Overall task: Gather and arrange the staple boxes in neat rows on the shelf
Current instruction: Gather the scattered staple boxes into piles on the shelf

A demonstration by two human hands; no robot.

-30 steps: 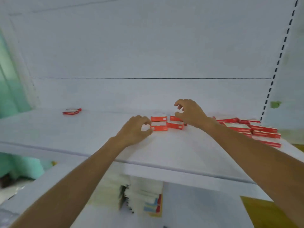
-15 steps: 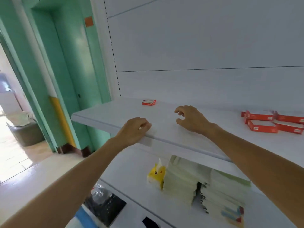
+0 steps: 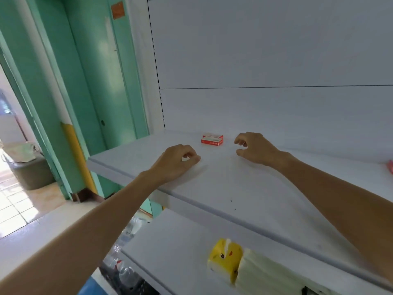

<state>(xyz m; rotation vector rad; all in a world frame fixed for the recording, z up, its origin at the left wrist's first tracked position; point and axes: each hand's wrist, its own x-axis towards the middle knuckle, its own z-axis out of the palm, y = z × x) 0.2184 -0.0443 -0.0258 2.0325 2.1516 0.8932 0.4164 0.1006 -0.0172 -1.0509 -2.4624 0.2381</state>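
One red staple box (image 3: pixel 212 139) is sitting alone near the back of the white shelf (image 3: pixel 244 188), toward its left end. Left hand (image 3: pixel 177 161) is resting on the shelf in front of the box, fingers curled in, holding nothing. Right hand (image 3: pixel 256 149) is hovering just right of the box, fingers loosely bent, gripping nothing, not touching it.

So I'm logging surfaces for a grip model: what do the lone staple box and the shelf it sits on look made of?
The staple box looks like thin printed cardboard, red and white with a slight sheen and crisp folded edges. The shelf looks like painted sheet metal, pale grey and matte: it is smooth with a rolled front lip, and a slotted upright runs beside it. Coated board can't be ruled out.
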